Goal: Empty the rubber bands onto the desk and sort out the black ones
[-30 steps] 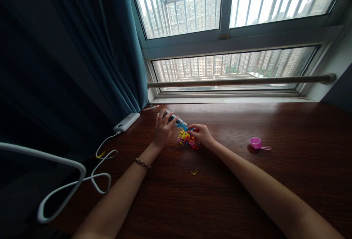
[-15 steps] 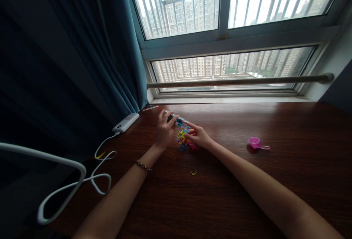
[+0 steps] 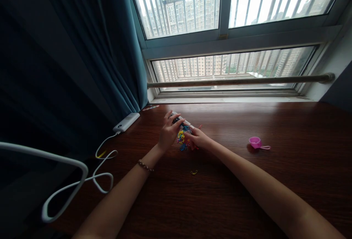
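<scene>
A clear, narrow plastic box [image 3: 188,123] tilts down to the right above the tabletop, with dark and blue bits inside. Around its upper left end wraps my left hand [image 3: 168,132], fingers over the top. My right hand [image 3: 200,138] closes on the box's lower right end, its thumb in front. Beneath them lies a pile of small coloured elastic bands [image 3: 180,136], yellow, blue, pink and red, partly hidden by my right hand. One yellow band [image 3: 194,172] rests alone nearer to me.
A pink cup with a handle [image 3: 255,143] stands to the right on the brown wooden table [image 3: 236,195]. At left are a white power bank [image 3: 126,122] and its looping white cable [image 3: 103,175]. A blue curtain [image 3: 121,55] and a barred window border the far side.
Both hands and the box have shifted slightly; the left hand moved a little right. My right hand's fingers have come from the pile and box edge to close on the box's lower end.
</scene>
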Tool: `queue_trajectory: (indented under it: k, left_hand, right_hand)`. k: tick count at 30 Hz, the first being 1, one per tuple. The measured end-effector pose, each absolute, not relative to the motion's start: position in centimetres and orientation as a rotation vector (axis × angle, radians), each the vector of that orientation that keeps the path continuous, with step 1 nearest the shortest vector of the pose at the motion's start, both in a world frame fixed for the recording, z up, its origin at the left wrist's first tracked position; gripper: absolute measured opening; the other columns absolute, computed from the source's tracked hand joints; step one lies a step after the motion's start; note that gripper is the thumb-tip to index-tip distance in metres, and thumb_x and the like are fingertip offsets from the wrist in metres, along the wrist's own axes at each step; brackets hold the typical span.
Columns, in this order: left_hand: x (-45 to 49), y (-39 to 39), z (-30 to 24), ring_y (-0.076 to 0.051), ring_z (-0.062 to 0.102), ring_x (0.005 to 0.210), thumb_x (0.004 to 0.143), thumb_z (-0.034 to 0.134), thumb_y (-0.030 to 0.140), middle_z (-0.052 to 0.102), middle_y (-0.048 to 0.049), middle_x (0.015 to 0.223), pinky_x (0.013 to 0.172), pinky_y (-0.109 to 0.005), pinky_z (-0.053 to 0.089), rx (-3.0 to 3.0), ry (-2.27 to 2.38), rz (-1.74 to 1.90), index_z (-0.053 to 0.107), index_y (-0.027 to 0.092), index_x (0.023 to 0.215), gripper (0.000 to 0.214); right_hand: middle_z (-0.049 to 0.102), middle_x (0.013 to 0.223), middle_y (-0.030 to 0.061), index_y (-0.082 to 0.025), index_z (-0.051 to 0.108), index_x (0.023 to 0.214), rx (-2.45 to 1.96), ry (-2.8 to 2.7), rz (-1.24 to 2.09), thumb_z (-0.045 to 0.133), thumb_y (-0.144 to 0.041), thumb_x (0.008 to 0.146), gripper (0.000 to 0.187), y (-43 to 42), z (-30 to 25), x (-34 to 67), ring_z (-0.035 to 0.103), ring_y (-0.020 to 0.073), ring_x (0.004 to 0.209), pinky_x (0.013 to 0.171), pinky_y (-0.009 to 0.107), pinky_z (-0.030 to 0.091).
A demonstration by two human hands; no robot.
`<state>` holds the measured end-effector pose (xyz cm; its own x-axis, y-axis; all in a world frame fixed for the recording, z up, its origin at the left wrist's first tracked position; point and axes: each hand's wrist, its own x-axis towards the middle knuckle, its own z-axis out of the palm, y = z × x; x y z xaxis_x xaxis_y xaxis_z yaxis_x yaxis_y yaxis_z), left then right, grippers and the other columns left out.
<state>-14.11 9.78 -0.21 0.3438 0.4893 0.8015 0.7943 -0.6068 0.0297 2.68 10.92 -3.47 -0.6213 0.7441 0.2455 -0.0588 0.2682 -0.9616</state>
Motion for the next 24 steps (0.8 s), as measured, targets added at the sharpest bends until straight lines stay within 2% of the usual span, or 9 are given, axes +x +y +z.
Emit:
queue_trajectory:
  k: [6,10,13,18,24]
  left_hand:
    - [-15.4,10.8,-0.3,-0.024,0.032,0.125,0.081,0.053,0.016,0.051,-0.0040,0.117,0.103,-0.045,0.034,-2.252,-1.225,-1.257,0.060,0.024,0.103,0.025]
    - [-15.5,11.0,-0.5,-0.024,0.032,0.125,0.080,0.053,0.017,0.051,-0.0038,0.117,0.103,-0.045,0.034,-2.259,-1.244,-1.239,0.060,0.024,0.104,0.026]
    - [-15.4,10.9,-0.6,-0.024,0.031,0.126,0.080,0.053,0.014,0.051,-0.0039,0.117,0.103,-0.046,0.033,-2.248,-1.254,-1.219,0.059,0.024,0.105,0.028]
    - [-15.4,10.8,-0.6,-0.024,0.027,0.128,0.078,0.051,0.008,0.050,-0.0049,0.119,0.104,-0.046,0.030,-2.221,-1.255,-1.143,0.059,0.024,0.107,0.033]
    - [-15.4,10.4,-0.5,-0.028,0.020,0.131,0.082,0.047,0.011,0.048,-0.0056,0.123,0.104,-0.056,0.021,-2.177,-1.237,-1.022,0.057,0.025,0.110,0.033]
  right_hand:
    - [0.060,0.061,-0.0026,-0.013,0.049,0.106,-0.546,-1.763,1.557,0.044,-0.047,0.083,0.041,11.1,-2.9,3.1,0.052,0.0077,0.034,0.031,0.016,0.036]
    - [0.057,0.054,-0.0032,-0.013,0.055,0.088,-0.620,-1.742,1.374,0.045,-0.048,0.082,0.036,11.2,-3.0,2.9,0.053,0.0088,0.034,0.031,0.015,0.031]
    - [0.057,0.051,-0.0020,-0.013,0.058,0.074,-0.664,-1.706,1.246,0.048,-0.046,0.080,0.035,11.3,-3.3,2.6,0.055,0.0095,0.039,0.036,0.016,0.035]
    - [0.063,0.059,0.0026,-0.013,0.062,0.074,-0.724,-1.661,1.145,0.054,-0.045,0.077,0.033,11.7,-3.8,2.7,0.060,0.0136,0.050,0.046,0.021,0.044]
    - [0.061,0.054,0.0025,-0.012,0.064,0.069,-0.809,-1.641,1.051,0.060,-0.046,0.071,0.034,12.2,-4.5,2.9,0.055,0.0125,0.046,0.042,0.021,0.040]
